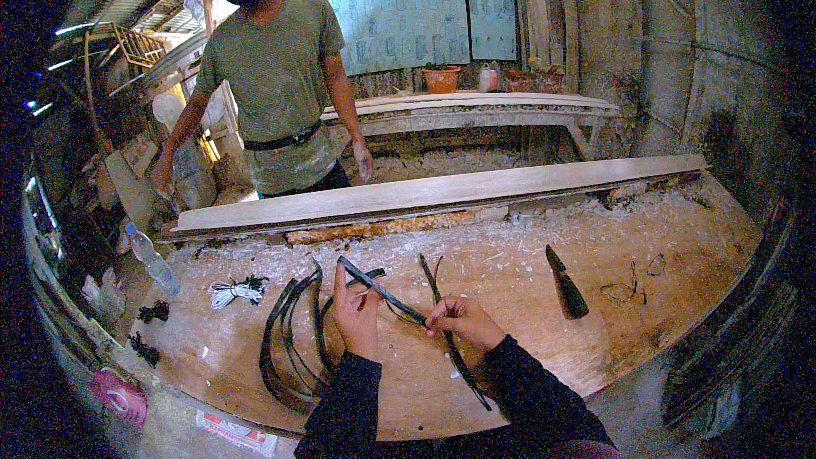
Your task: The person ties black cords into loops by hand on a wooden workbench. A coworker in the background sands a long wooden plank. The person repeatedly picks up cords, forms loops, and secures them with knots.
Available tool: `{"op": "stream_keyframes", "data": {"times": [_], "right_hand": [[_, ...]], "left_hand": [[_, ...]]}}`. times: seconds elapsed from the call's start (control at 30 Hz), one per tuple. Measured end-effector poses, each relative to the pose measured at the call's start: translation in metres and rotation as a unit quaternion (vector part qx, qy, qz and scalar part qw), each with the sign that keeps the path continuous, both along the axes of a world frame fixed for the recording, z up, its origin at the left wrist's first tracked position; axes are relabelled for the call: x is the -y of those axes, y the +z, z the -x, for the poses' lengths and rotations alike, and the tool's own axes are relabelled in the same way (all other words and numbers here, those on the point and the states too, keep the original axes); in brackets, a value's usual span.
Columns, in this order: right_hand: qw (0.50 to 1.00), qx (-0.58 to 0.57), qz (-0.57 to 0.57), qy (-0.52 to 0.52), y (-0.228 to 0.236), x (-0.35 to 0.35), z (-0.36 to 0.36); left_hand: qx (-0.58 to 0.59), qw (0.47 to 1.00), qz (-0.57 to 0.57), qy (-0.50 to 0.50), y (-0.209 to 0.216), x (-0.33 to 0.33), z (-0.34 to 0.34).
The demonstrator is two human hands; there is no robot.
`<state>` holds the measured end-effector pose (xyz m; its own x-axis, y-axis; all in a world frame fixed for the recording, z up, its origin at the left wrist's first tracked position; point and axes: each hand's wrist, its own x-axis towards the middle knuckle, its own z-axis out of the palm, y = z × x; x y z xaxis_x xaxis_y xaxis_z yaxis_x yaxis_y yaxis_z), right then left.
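Note:
A narrow dark strip (387,295), rubber-like in look, is stretched slantwise between my two hands. Its upper end lies by the raised index finger of my left hand (355,319), whose other fingers are bent around it. The lower end is pinched between thumb and fingers of my right hand (465,323). Several curved dark strips (270,348) lie on the wooden table left of my left hand. Another long strip (459,361) runs under my right hand. Farther right rests a dark, tapered piece (566,285), perhaps a sheathed blade; its kind is unclear.
A bundle of white and black cord (238,291) and small black clumps (153,313) lie left on the table (527,374). Thin wire (625,291) is at right. A pale plank (442,187) spans the far edge. A bottle (151,259) stands left; a person (280,93) stands beyond.

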<state>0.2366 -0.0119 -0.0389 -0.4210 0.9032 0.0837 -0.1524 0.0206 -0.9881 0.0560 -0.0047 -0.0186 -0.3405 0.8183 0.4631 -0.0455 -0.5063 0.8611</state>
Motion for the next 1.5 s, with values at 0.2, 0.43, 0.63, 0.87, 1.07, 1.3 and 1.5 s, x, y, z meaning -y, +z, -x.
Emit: {"op": "stream_keyframes", "data": {"times": [0.2, 0.43, 0.63, 0.87, 1.07, 1.3, 1.5], "right_hand": [[1.0, -0.017, 0.024, 0.004, 0.001, 0.001, 0.0], [1.0, 0.006, -0.019, 0.001, 0.004, 0.001, 0.0], [0.999, 0.013, -0.035, -0.032, 0.002, 0.001, 0.002], [0.999, 0.025, -0.02, -0.028, 0.009, 0.004, 0.001], [0.998, 0.031, -0.042, -0.039, 0.002, 0.001, 0.001], [0.996, 0.047, -0.045, -0.058, -0.002, 0.001, 0.001], [0.993, 0.072, -0.079, -0.058, 0.001, 0.0, 0.001]], "left_hand": [[0.055, 0.998, -0.02, -0.02, 0.001, 0.0, -0.002], [0.027, 0.999, -0.026, -0.011, -0.002, -0.002, 0.0], [0.123, 0.992, -0.029, 0.008, 0.006, -0.003, 0.0], [0.101, 0.994, -0.029, 0.035, 0.011, -0.006, 0.013], [0.115, 0.992, 0.033, 0.029, 0.018, 0.001, 0.018], [0.152, 0.987, 0.024, 0.044, 0.016, 0.0, 0.025], [0.139, 0.989, 0.001, 0.05, 0.008, -0.006, 0.029]]}}
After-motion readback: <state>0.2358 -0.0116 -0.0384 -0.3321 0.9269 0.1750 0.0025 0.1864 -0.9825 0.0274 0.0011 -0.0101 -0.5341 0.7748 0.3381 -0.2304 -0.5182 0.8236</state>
